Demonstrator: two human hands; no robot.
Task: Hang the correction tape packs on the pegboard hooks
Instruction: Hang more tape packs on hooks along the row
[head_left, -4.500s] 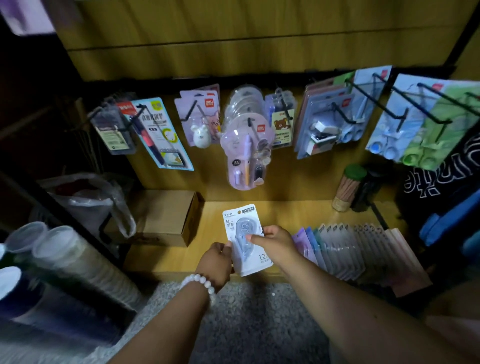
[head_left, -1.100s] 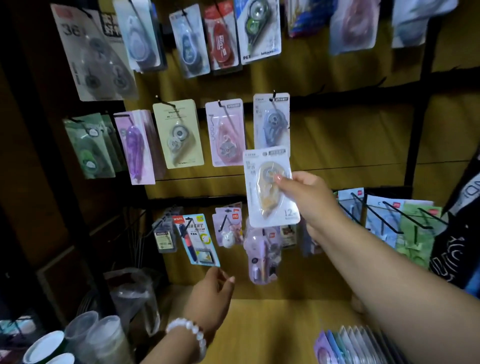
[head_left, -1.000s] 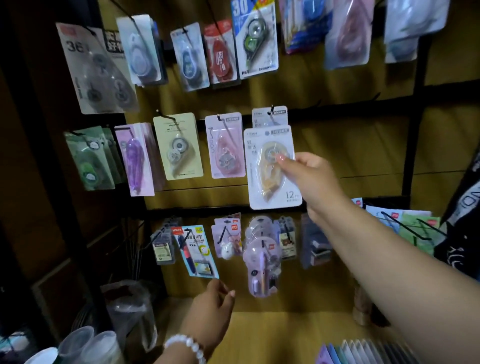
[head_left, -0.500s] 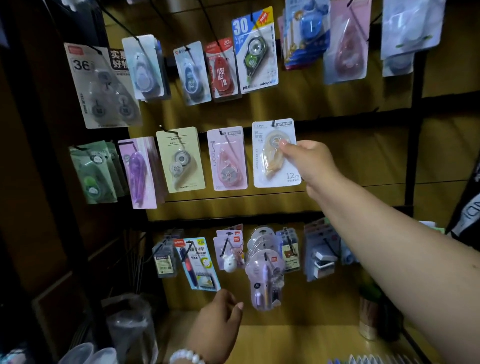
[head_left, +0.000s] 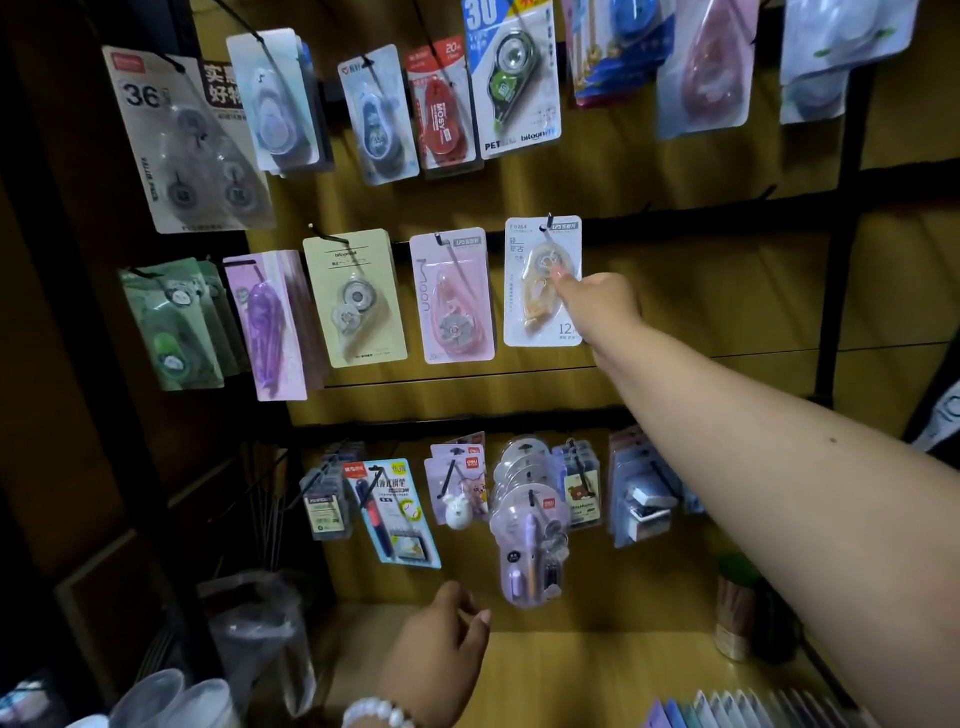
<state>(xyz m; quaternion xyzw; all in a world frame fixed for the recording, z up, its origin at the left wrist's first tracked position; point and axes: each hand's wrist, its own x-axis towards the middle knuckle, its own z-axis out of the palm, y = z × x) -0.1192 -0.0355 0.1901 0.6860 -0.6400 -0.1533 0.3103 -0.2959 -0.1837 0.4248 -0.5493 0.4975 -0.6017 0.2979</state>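
A white correction tape pack (head_left: 537, 317) with a peach-coloured dispenser hangs flat against the wooden board in the middle row, its top hole on a black hook (head_left: 548, 224). My right hand (head_left: 597, 306) reaches up to it, fingertips on the clear blister and the pack's right edge. My left hand (head_left: 441, 649), with a white bead bracelet at the wrist, hovers low over the shelf, fingers loosely apart and holding nothing.
More tape packs hang left of it: pink (head_left: 451, 296), beige (head_left: 356, 299), purple (head_left: 267, 325), green (head_left: 174, 325); another row hangs above. Below hang pens and small stationery (head_left: 527, 540). Clear cups (head_left: 166, 699) sit lower left, a toothpick jar (head_left: 735, 616) lower right.
My right hand lifted the pack from the shelf up to the middle row and onto the hook; it now hangs against the board. My left hand let go and stayed low.
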